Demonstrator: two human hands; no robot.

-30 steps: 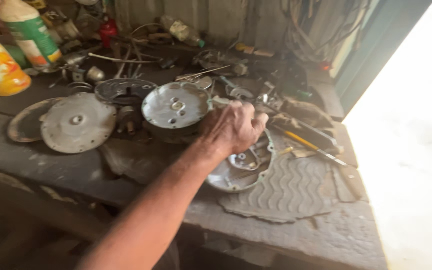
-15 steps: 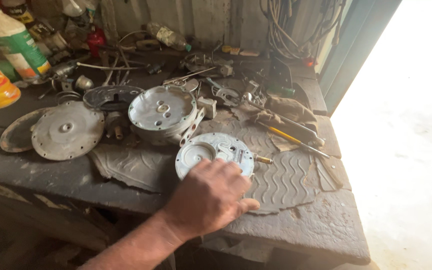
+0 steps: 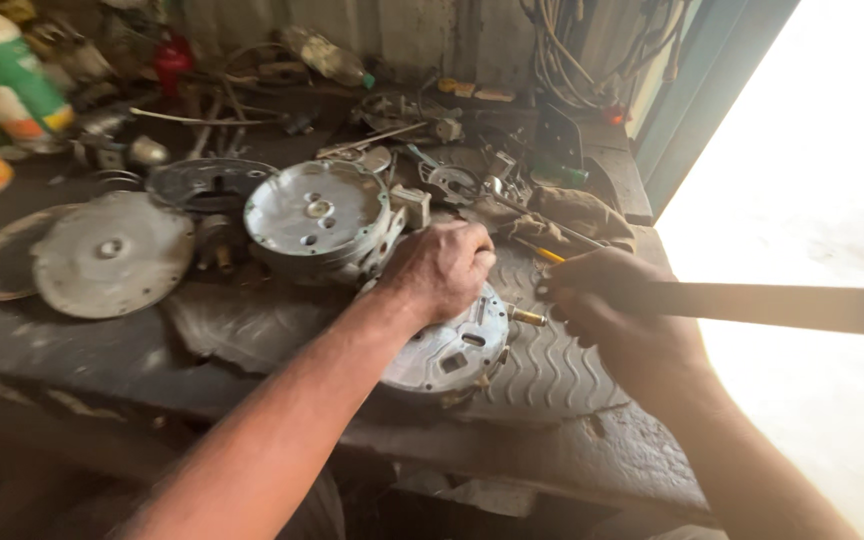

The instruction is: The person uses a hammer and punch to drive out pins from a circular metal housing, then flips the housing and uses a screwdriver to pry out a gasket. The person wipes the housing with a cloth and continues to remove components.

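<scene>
our left hand (image 3: pixel 442 268) pressed flat on round metal cover (image 3: pixel 452 350) | our right hand (image 3: pixel 612 305) beside it, fist wrapped around long flat bar (image 3: pixel 782 305)

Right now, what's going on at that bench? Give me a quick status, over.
Left hand pressed on the round metal cover plate. Right hand gripping a long flat bar. Motor housing just behind, loose tools around.
</scene>
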